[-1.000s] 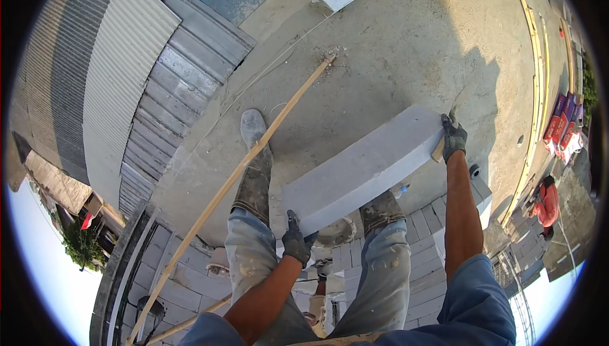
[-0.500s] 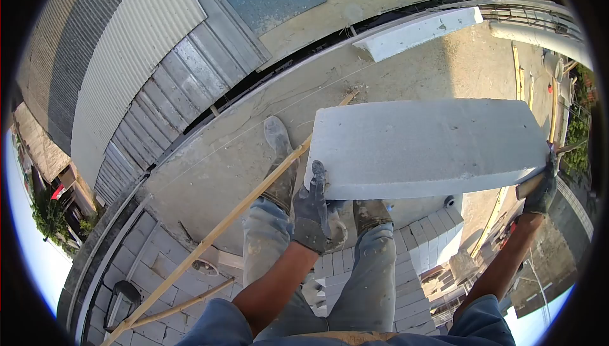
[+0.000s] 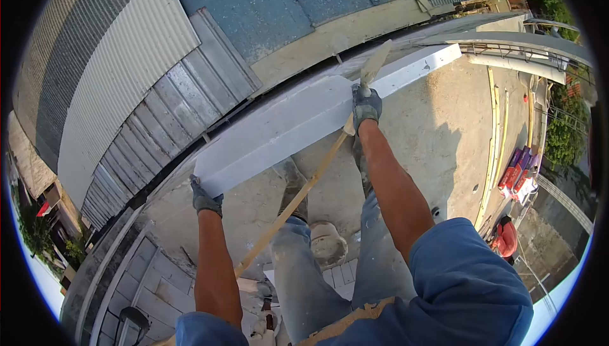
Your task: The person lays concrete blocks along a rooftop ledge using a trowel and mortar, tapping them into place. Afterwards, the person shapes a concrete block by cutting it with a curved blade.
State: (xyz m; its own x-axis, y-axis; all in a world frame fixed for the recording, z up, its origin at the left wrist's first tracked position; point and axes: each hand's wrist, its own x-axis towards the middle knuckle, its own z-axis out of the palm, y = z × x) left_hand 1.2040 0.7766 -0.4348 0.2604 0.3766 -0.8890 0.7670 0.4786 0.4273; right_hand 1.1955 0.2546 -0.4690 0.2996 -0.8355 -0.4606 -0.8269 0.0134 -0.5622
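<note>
Block (image 3: 276, 131) is up in both your gloved hands in the head view, long and pale, sitting near the far edge of the concrete floor (image 3: 412, 127); can't tell if its underside touches anything. Your left hand (image 3: 206, 198) is cupped round the left end, at the near corner. Your right hand (image 3: 366, 106) is closed on a trowel (image 3: 374, 67), blade pointing away from you, and it's right up against the block's other end, so it's kinda doing double duty. Past that, another pale block (image 3: 419, 69) lies along the floor's far edge. A wooden pole (image 3: 279, 224) slants up from your left leg toward your right hand, and a bucket (image 3: 328, 246) sits between your legs. Over by the floor's right edge you've got some bags (image 3: 517, 171).
</note>
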